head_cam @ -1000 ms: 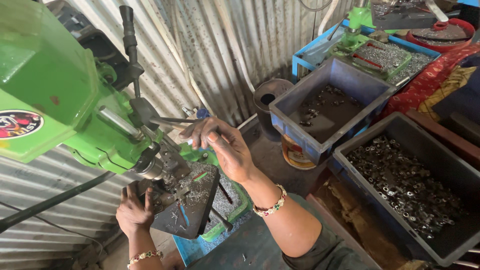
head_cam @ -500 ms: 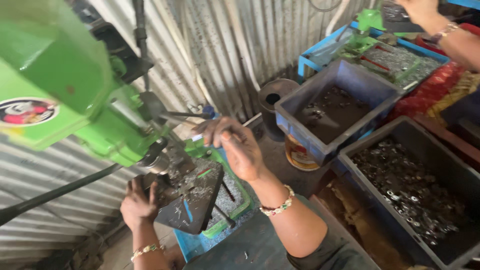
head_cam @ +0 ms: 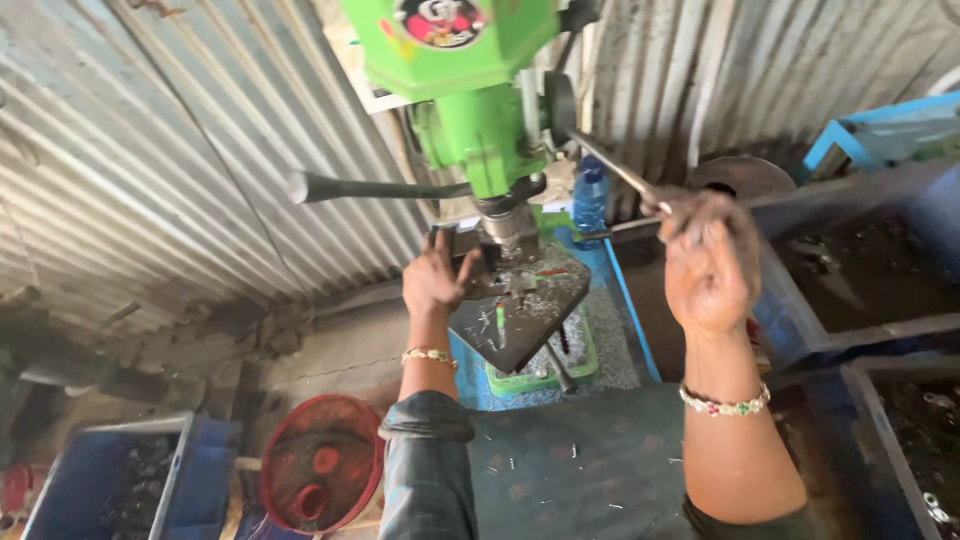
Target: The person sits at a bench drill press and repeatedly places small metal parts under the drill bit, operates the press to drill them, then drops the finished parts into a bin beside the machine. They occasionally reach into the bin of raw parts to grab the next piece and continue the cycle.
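A worker's right hand (head_cam: 708, 262) curled its fingers around the green drill press's steel feed lever (head_cam: 610, 165) while left-hand (head_cam: 436, 277) fingers, spread, steadied a small workpiece on the dark metal drill table (head_cam: 520, 325), drilling apparently about to call for a downward pull.

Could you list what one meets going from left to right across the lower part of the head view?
Blue bin → red round basket → left hand at the drill press table → right hand gripping the feed lever → dark bin of metal parts.
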